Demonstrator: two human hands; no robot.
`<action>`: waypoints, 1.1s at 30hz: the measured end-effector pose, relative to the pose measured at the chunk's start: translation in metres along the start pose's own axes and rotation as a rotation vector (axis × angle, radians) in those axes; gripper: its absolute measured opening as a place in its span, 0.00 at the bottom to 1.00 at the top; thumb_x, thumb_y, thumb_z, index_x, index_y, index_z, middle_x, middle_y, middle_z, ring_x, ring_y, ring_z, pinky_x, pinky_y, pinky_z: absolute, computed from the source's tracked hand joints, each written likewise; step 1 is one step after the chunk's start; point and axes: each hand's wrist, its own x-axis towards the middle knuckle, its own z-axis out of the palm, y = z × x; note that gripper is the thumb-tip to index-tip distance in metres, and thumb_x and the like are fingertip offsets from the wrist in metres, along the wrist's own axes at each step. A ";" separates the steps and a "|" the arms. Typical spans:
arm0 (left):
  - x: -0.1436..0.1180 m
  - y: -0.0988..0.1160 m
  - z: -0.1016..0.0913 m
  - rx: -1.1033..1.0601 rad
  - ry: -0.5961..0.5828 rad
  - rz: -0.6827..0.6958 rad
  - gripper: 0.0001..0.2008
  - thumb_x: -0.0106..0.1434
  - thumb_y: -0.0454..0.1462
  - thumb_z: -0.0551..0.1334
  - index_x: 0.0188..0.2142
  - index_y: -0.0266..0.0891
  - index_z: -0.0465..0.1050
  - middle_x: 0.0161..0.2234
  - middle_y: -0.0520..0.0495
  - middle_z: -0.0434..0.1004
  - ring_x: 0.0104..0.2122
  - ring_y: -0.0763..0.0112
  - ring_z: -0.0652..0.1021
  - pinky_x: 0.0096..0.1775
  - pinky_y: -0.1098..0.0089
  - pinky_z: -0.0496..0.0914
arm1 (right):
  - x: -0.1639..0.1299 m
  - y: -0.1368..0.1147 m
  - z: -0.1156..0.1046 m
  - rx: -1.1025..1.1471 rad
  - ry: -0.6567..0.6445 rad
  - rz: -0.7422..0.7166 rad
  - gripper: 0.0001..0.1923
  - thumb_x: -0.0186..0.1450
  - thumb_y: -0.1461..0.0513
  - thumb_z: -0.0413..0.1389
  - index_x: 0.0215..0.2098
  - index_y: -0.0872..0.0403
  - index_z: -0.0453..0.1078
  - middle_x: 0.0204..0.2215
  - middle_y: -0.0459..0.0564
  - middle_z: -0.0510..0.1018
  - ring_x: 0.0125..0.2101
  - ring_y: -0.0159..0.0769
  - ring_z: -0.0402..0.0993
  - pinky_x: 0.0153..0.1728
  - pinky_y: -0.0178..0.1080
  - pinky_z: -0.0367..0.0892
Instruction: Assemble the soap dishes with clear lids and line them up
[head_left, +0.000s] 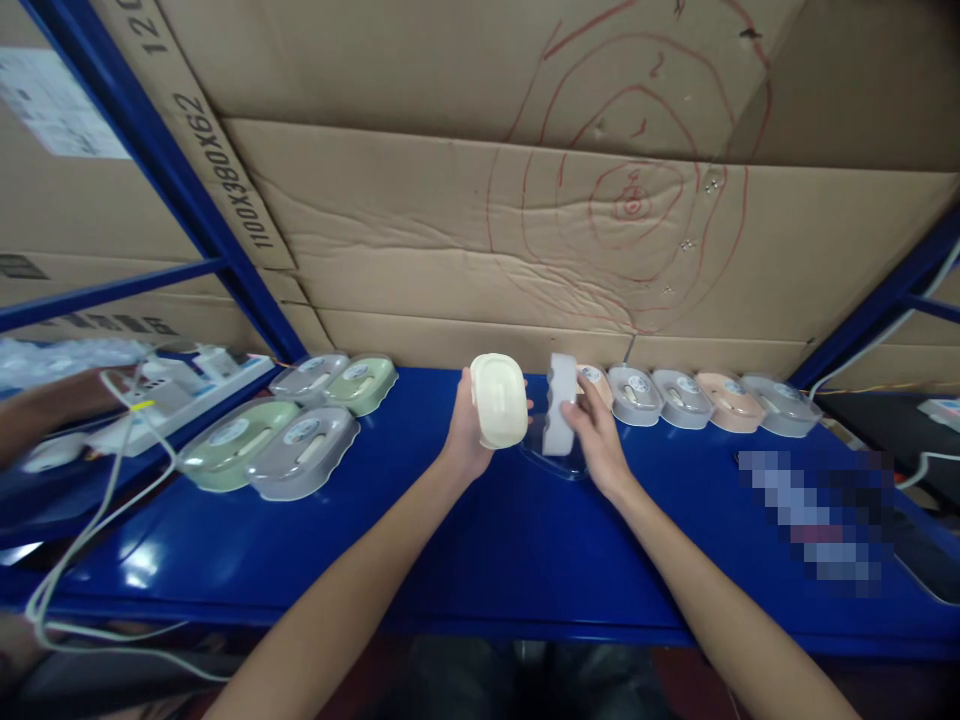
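Cream oval plastic box part [498, 400] sits upright in the left hand [466, 428], fingers curled behind it and thumb on its near edge. Right hand [595, 432] pinches a grey scalloped plastic part [562, 403] on edge, over a clear lid [553, 460] on the blue shelf [480, 540]. Step in hand, as judged: fitting the two parts together. The next move calls for aligning their rims, as they are just apart between the fingertips.

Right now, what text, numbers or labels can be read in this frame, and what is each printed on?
"1100X380X62" on the cardboard strip beside the blue post.
"12C", cut off by the frame edge, on the same cardboard at top left.
White label on the left box: printed, too blurred to read.
Round stickers on the soap boxes: too small to read.
Red rings on the cardboard sheet: a drawing, no words.
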 end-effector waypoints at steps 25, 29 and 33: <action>-0.033 -0.042 0.026 0.062 -0.054 0.073 0.30 0.67 0.62 0.70 0.53 0.41 0.85 0.50 0.41 0.89 0.59 0.46 0.84 0.61 0.54 0.76 | -0.024 -0.009 0.018 -0.586 -0.038 -0.150 0.50 0.69 0.41 0.63 0.82 0.48 0.53 0.62 0.65 0.74 0.57 0.59 0.79 0.55 0.61 0.78; -0.032 -0.040 0.026 0.092 -0.062 0.104 0.30 0.64 0.58 0.75 0.57 0.43 0.82 0.54 0.43 0.88 0.61 0.48 0.82 0.63 0.56 0.74 | -0.024 -0.009 0.019 -0.636 -0.054 -0.135 0.52 0.70 0.39 0.61 0.82 0.50 0.52 0.64 0.66 0.72 0.61 0.63 0.76 0.57 0.64 0.77; -0.030 -0.039 0.022 0.115 -0.085 0.067 0.30 0.63 0.59 0.75 0.55 0.42 0.82 0.53 0.42 0.88 0.60 0.46 0.82 0.61 0.55 0.74 | -0.025 -0.007 0.021 -0.671 -0.047 -0.132 0.51 0.72 0.39 0.59 0.83 0.51 0.51 0.65 0.67 0.71 0.64 0.63 0.74 0.60 0.64 0.75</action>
